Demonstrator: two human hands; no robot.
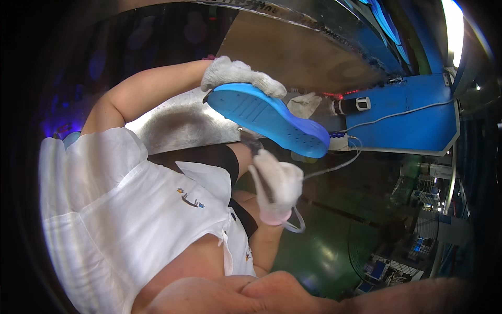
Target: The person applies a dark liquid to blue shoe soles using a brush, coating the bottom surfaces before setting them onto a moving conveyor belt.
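A blue foam shoe sole (261, 112), shading to purple at one end, has small holes and grooves on the face that shows. My left hand (240, 76), in a white knit glove, is closed over its upper edge and holds it tilted in the air. Just below the sole is my right hand (282, 183), also in a white glove with a pink cuff. Its fingers are closed round a small dark tool (252, 142) that points up toward the sole; motion blur hides its exact kind. A clear looped cord (299, 222) hangs at the right wrist.
Behind the sole is a bare metal surface (183, 120). A brown panel (293, 52) stands at the top. To the right are a blue board (402, 118) with a white cable across it, a black-and-white cylinder (353, 105), a pale cloth (305, 104) and a green floor (324, 246).
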